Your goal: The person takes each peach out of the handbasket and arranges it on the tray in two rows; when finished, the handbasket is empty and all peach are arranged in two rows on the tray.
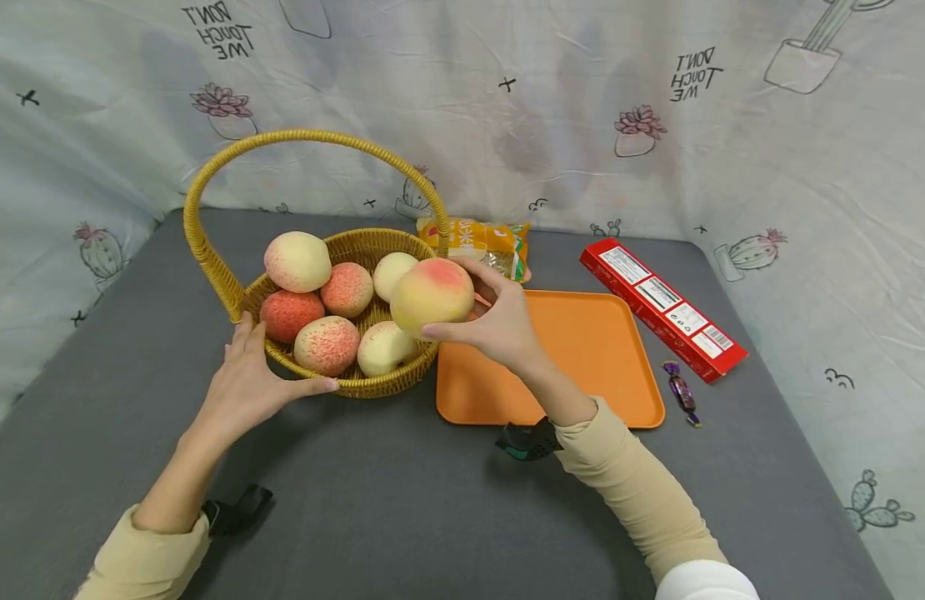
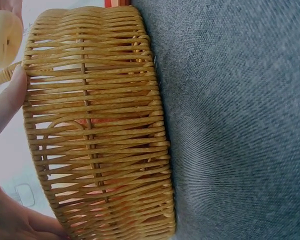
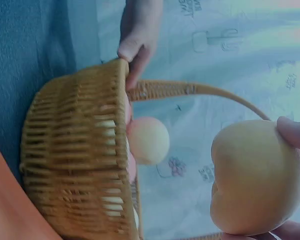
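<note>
A woven wicker basket with a tall hoop handle stands on the grey table and holds several peaches. My left hand rests against the basket's near-left wall, thumb along the side, fingers up at the rim. My right hand grips a yellow-pink peach just above the basket's right rim, next to the orange tray. In the right wrist view the held peach hangs beside the basket, with the left hand's fingertips on the rim.
The orange tray lies right of the basket. Behind it sits a yellow snack bag. A long red box and a purple wrapped candy lie further right. A printed cloth backdrop surrounds the table.
</note>
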`<state>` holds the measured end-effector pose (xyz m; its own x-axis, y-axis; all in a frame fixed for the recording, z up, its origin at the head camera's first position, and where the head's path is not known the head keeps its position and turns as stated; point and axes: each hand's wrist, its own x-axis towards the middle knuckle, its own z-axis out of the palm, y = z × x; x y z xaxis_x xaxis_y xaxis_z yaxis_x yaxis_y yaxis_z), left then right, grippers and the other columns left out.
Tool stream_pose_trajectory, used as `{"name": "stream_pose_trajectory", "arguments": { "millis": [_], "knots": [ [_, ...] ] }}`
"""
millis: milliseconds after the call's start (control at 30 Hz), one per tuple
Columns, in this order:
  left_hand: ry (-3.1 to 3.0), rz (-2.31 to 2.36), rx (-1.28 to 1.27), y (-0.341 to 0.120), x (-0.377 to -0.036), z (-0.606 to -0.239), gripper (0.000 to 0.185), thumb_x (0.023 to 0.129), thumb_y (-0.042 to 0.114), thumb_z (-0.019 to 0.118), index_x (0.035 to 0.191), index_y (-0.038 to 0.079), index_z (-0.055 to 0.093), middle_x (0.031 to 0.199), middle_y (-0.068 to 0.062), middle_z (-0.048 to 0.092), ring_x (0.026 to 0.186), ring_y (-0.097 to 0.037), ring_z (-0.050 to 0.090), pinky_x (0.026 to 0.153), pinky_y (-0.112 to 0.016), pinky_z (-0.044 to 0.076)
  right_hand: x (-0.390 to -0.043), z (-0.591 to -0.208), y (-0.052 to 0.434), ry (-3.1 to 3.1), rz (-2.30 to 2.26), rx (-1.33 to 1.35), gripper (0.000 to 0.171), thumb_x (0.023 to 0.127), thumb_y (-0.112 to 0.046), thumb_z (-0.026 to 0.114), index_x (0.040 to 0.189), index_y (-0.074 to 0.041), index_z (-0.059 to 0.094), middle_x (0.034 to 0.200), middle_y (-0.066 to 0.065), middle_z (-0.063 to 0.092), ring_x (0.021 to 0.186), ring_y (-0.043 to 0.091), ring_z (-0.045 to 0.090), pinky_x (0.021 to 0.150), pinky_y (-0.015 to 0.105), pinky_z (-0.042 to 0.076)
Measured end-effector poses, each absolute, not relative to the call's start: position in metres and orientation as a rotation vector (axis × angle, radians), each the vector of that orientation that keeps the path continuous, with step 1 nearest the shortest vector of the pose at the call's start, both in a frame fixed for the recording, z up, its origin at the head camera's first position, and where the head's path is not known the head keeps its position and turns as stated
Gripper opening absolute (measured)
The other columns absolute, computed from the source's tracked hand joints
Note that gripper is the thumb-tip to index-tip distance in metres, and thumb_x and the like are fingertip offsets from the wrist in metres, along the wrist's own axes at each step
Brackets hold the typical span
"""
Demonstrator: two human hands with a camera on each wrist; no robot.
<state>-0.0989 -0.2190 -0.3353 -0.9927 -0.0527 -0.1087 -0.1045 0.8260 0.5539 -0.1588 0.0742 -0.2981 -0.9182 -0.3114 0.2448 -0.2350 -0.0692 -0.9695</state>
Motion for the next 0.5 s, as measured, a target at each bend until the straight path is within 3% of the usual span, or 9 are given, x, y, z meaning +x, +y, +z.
{"name": "stream_pose_trajectory", "arguments": {
  "millis": [300,500],
  "knots": [
    [2.92,0.894,-0.126,-0.219,-0.098,-0.335,0.132,0.069,0.061,0.079,0.151,-0.012,0.005,0.155,-0.035,-0.009,0.133,-0.065,0.005,0.097,-0.076,0.021,-0.167,-0.295,0.1,2.295,-2.168,-0.568,0.067,0.065,0.008,0.082,0.128,0.005,0.059,0.12,0.018,0.064,0.102,0.025,0.066,0.088,0.037,0.053],
    [2.913,0.902,-0.122,-0.218,-0.099,-0.334,0.133,0.069,0.061,0.08,0.151,-0.011,0.003,0.155,-0.035,-0.009,0.135,-0.064,0.003,0.099,-0.075,0.02,-0.174,-0.29,0.118,2.363,-2.205,-0.466,0.067,0.067,0.008,0.082,0.129,0.003,0.059,0.123,0.016,0.064,0.105,0.023,0.065,0.088,0.033,0.053]
  ]
}}
